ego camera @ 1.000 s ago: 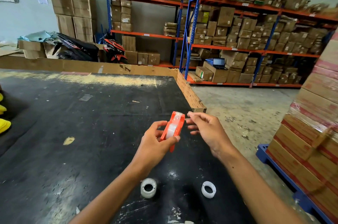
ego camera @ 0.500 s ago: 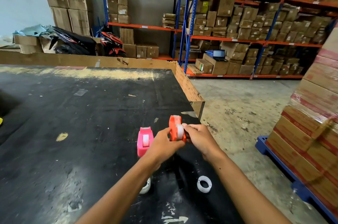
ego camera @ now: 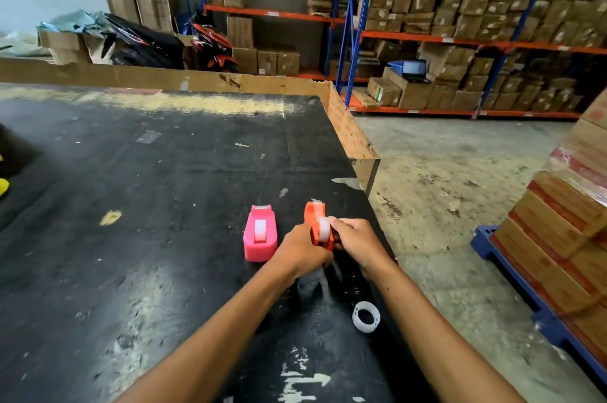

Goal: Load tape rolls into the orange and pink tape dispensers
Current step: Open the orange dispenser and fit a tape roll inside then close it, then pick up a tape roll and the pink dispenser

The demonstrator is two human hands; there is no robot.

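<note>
Both hands are on the orange dispenser: the left hand (ego camera: 300,251) clasps its near end, the right hand (ego camera: 356,240) pinches the tape roll (ego camera: 324,229) seated in its top. The orange dispenser (ego camera: 315,222) sits on the black surface (ego camera: 131,238), long axis running from six to twelve o'clock, cutter end away. At nine o'clock, just beside the left hand, the pink dispenser (ego camera: 260,233) lies parallel, roll already in. A spare ring (ego camera: 366,317) waits at five o'clock, nearer the right arm. Final seating, I'd say.
</note>
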